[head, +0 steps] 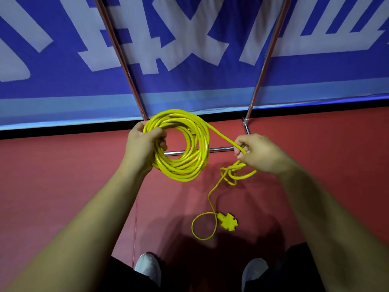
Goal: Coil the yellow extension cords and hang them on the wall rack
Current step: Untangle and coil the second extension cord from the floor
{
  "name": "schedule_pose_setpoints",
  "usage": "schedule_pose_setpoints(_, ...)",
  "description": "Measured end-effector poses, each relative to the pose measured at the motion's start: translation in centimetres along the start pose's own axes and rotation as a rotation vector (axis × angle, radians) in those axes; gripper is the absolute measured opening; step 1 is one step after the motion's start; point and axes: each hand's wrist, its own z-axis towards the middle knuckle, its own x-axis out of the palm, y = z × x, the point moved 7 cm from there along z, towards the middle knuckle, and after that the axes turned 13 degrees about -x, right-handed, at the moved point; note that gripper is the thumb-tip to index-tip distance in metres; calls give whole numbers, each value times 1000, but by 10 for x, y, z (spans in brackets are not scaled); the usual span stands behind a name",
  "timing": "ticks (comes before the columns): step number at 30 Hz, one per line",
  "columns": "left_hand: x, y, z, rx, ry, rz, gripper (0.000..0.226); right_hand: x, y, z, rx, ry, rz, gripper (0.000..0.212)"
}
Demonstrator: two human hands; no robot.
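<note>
Above the red floor [63,186], hands grip the yellow cord [202,144].

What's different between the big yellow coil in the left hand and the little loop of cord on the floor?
The coil has many turns stacked together; the floor loop is a single turn. The coil is held up, gripped by the left hand; the floor loop lies loose on the red floor beside the socket block. Both belong to one yellow cord.
</note>
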Motion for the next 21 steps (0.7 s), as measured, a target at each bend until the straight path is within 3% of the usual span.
schedule_pose_setpoints(4,-4,-4,1,-5,11,-103,37,17,-8,-2,4,121,11,31)
schedule_pose_setpoints(7,-7,-10,0,26,16,-110,34,28,-11,-2,63,123,196,39)
schedule_pose_setpoints(11,-11,-5,5,11,27,-143,27,27,-24,-4,328,-198,784,63)
schedule_pose_setpoints(14,-13,2,8,-32,55,-121,12,21,-8,-5,347,-233,1114,67)
schedule_pose_setpoints(17,-8,5,7,-32,113,-6,10,16,8,-5,277,-213,1053,63)
schedule_pose_setpoints(21,3,5,0,-6,220,133,22,17,10,3,236,-165,694,32)
